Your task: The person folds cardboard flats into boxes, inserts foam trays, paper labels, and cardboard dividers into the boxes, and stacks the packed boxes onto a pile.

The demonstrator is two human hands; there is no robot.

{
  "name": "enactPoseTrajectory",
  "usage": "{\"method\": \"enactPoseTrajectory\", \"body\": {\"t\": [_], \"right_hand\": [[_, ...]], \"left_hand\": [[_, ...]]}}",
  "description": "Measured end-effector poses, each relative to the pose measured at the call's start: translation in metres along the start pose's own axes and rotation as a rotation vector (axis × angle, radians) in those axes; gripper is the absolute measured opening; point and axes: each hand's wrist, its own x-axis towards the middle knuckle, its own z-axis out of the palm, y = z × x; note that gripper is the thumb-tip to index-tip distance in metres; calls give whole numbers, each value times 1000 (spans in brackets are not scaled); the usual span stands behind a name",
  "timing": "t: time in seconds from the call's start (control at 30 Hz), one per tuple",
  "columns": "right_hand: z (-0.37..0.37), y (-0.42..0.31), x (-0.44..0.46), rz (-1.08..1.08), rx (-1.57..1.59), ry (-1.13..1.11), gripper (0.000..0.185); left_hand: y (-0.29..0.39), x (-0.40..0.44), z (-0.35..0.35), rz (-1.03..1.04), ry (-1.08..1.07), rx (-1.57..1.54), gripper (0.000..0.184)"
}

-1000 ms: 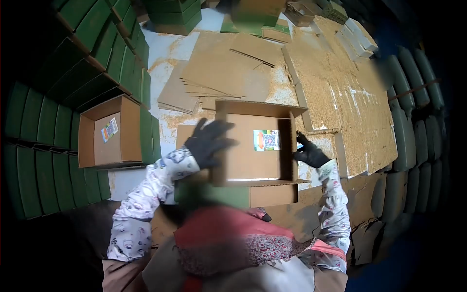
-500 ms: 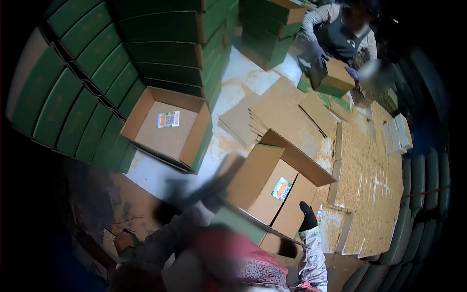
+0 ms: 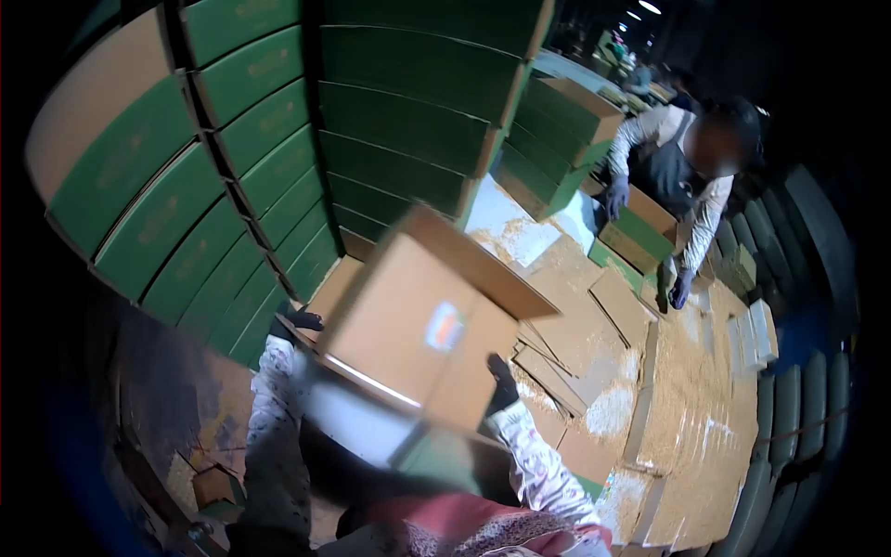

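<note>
Between my two hands hangs an open cardboard box [image 3: 399, 325], tilted, its inside facing me. A colourful label [image 3: 445, 327] lies on its bottom, blurred by motion. My left hand [image 3: 297, 321], in a dark glove, closes on the box's left edge. At the right wall, my right hand [image 3: 501, 381], also dark-gloved, grips the box with its thumb toward the inside. Behind the held box, a second open box [image 3: 337, 286] shows only in part, beside the stacked green boxes [image 3: 399, 74].
Tall green stacks rise at the left and back. A co-worker [image 3: 682, 167] in purple gloves handles a green box [image 3: 636, 239] across the table. Flat cardboard sheets [image 3: 575, 288] and a crumb-covered surface [image 3: 696, 418] lie to the right. Grey sacks [image 3: 784, 408] line the far right.
The box has moved left and up from the table, partly covering the second box. My right hand moved left with it. My view has shifted, and the co-worker's one hand has left the box.
</note>
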Motion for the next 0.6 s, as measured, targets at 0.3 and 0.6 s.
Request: {"method": "enactPoseTrajectory", "body": {"t": [0.3,0.6], "right_hand": [[46,70,83,6,207,312,50],[-123,5,-74,-622,-1709,529,40]], "left_hand": [[-11,-47,2,226,249,540,51],[-21,-188,122,494,-26,701,49]]}}
